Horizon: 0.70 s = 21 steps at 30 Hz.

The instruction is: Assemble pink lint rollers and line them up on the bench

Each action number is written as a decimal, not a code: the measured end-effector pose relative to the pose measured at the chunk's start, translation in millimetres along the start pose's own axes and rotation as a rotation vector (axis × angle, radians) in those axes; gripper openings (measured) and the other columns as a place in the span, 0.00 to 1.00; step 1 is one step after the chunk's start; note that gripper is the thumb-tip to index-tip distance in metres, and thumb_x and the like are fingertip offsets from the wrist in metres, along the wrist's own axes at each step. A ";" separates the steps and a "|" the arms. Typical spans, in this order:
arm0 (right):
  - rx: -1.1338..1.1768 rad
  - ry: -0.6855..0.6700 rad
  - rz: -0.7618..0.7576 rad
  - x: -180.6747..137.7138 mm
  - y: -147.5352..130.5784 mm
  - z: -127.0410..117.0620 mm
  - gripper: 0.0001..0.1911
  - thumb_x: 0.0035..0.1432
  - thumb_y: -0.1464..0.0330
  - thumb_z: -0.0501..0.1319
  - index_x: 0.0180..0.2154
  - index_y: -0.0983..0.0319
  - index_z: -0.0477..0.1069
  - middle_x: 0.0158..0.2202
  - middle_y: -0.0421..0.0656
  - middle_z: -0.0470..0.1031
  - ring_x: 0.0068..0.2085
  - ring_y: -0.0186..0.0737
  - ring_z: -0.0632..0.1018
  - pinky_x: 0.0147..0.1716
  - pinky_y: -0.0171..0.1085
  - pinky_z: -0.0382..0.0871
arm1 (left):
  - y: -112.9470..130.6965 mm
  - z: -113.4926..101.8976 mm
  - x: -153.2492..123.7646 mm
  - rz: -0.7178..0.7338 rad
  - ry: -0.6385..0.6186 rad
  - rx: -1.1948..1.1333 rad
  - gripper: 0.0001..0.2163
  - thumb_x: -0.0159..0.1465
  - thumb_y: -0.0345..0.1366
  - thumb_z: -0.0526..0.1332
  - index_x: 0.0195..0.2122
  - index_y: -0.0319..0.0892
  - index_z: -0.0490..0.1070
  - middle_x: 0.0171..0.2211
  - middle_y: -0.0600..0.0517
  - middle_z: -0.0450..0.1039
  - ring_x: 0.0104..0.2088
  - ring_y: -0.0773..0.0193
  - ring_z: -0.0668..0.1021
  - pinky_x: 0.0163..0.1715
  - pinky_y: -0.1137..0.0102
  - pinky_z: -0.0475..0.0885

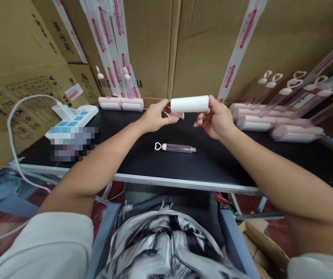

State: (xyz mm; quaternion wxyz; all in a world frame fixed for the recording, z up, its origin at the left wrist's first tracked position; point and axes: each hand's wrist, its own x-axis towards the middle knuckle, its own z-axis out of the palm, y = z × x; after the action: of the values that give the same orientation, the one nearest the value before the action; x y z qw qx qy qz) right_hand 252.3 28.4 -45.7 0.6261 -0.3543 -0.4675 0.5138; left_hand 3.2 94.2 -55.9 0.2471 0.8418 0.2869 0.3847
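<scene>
A smooth white roll [190,104] is held level above the black table, one end in each hand. My left hand [155,116] is closed at its left end, thumb below and fingers above. A small pale pink piece [176,115] shows under the roll by the left fingertips; how it is held cannot be made out. My right hand [218,119] grips the right end between thumb and fingers, the lower fingers curled. On the table below lies a clear pinkish handle [179,148] with a pink heart-shaped loop at its left end, touched by neither hand.
Several pink lint-roller-like pieces [256,123] with upright clear handles stand at the right. Two similar ones [131,104] stand back left. A white-and-blue power strip [76,120] with a cable is at the left. Cardboard boxes [151,46] wall the back. An open carton [266,244] sits below right.
</scene>
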 end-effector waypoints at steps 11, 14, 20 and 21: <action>-0.050 0.120 0.133 4.9 6.3 -0.5 0.13 0.75 0.54 0.61 0.51 0.55 0.72 0.33 0.37 0.81 0.23 0.36 0.82 0.17 0.34 0.78 | 15.2 -0.6 -1.7 -0.076 -0.107 0.292 0.13 0.61 0.41 0.73 0.42 0.38 0.82 0.38 0.48 0.87 0.37 0.59 0.85 0.41 0.67 0.76; -0.057 0.079 0.120 5.6 9.5 -0.2 0.23 0.68 0.45 0.67 0.47 0.56 0.72 0.30 0.38 0.79 0.22 0.37 0.80 0.17 0.34 0.76 | 19.6 0.3 -2.5 -0.083 -0.121 0.282 0.13 0.61 0.40 0.73 0.43 0.38 0.82 0.38 0.48 0.87 0.36 0.61 0.84 0.40 0.67 0.75; -0.132 0.089 0.014 8.3 17.1 -4.1 0.18 0.60 0.54 0.74 0.41 0.56 0.70 0.25 0.34 0.71 0.19 0.33 0.72 0.12 0.30 0.64 | 23.8 -0.2 -3.1 -0.113 -0.111 0.206 0.21 0.59 0.39 0.75 0.52 0.40 0.76 0.38 0.50 0.86 0.34 0.64 0.81 0.40 0.67 0.74; -0.145 0.099 -0.001 8.4 17.6 -4.5 0.17 0.60 0.55 0.74 0.41 0.55 0.71 0.25 0.34 0.70 0.19 0.33 0.71 0.12 0.30 0.61 | 24.8 -0.5 -3.3 -0.116 -0.115 0.188 0.23 0.59 0.39 0.75 0.53 0.41 0.74 0.38 0.51 0.86 0.33 0.65 0.81 0.40 0.68 0.73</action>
State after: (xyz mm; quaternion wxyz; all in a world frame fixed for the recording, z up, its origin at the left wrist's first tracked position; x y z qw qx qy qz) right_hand 251.4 40.7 -61.5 0.6214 -0.4234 -0.4721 0.4602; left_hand 8.3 74.4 -41.5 0.2049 0.8639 0.3554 0.2922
